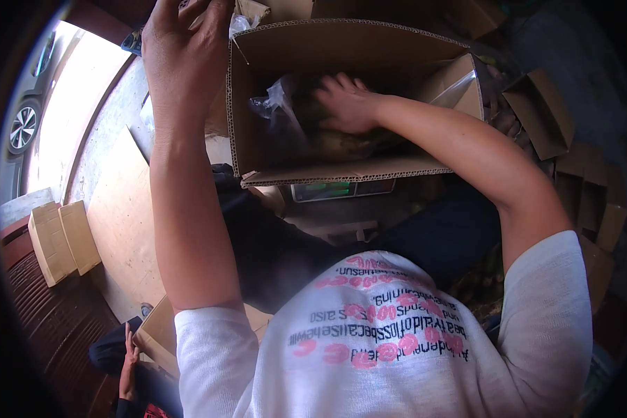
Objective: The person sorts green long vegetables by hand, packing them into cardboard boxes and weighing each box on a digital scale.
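Note:
My right hand point(348, 104) reaches down inside a cardboard box point(334, 173), slightly blurred, with its fingers spread over dim brownish contents point(345, 145) whose kind I cannot make out. Beside it, toward the box's left wall, a clear plastic bag point(280, 97) stands crumpled. My left hand point(184, 49) is raised outside the box's upper left corner. The top of the frame cuts off its fingers, so its grip is not clear. Under the box's near edge shows a scale point(341, 190) with a lit green display.
Open cardboard boxes point(542, 111) stand to the right, with more cartons below them. A flat board point(118, 209) lies on the left near folded cardboard point(64, 240). Another person's hand point(130, 352) shows at lower left. A parked car point(24, 129) is outside.

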`<state>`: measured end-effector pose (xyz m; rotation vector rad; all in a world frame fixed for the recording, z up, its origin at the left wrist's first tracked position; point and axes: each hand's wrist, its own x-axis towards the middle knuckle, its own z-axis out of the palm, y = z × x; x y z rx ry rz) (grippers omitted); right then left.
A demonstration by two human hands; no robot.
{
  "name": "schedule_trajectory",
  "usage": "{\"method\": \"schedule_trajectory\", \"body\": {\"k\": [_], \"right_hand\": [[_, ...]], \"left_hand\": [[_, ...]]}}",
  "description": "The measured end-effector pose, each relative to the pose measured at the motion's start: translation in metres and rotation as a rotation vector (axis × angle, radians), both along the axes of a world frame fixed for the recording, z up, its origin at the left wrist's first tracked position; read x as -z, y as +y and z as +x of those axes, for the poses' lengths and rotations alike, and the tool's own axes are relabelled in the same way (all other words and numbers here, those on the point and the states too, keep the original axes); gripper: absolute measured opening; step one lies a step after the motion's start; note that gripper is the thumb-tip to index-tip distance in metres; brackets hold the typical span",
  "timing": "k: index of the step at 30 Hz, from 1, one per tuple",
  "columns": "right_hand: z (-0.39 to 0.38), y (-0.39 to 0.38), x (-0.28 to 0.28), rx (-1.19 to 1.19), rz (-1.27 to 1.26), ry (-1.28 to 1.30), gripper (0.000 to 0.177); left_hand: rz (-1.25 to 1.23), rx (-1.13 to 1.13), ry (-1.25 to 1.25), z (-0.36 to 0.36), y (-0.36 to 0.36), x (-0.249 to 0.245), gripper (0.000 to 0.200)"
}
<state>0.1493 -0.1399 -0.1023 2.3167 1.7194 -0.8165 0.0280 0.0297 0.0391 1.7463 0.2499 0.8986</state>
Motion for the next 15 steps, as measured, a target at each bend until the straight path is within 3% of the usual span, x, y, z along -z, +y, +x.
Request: {"method": "schedule_trajectory", "body": {"k": [3, 5, 7, 8, 9, 10, 12, 13, 14, 15], "right_hand": [[0.004, -0.005, 0.009, -0.019, 0.099, -0.078, 0.073], [0.017, -0.015, -0.019, -0.061, 0.123, -0.027, 0.073], [0.040, -0.041, -0.054, -0.073, 0.289, 0.129, 0.058], [0.054, -0.064, -0.074, -0.113, 0.492, 0.144, 0.048], [0.052, -0.093, -0.110, 0.457, 0.121, 0.128, 0.039], [0.041, -0.110, -0.156, 0.384, 0.427, 0.255, 0.043], [0.021, -0.165, -0.182, 0.568, 0.600, -0.056, 0.038], [0.068, -0.219, -0.171, 0.448, 0.773, -0.177, 0.033], [0.095, -0.283, -0.163, 0.726, 0.731, -0.020, 0.036], [0.117, -0.327, -0.135, 0.850, 0.754, 0.000, 0.034]], "left_hand": [[0.030, -0.034, 0.071, 0.005, -0.001, 0.006, 0.042], [0.049, -0.049, 0.028, 0.010, 0.015, 0.019, 0.042], [0.047, -0.066, 0.092, 0.001, 0.018, 0.022, 0.042], [0.062, -0.058, 0.040, -0.002, 0.014, 0.022, 0.040], [0.296, -0.034, 0.136, -0.008, 0.045, 0.027, 0.041], [0.051, -0.030, 0.098, -0.012, 0.055, 0.030, 0.044], [-0.004, -0.084, 0.178, -0.024, 0.065, 0.038, 0.045], [-0.020, -0.120, 0.101, -0.029, 0.077, 0.044, 0.038], [-0.034, -0.156, 0.019, -0.030, 0.091, 0.056, 0.031], [-0.043, -0.194, -0.044, -0.024, 0.097, 0.082, 0.026]]}}
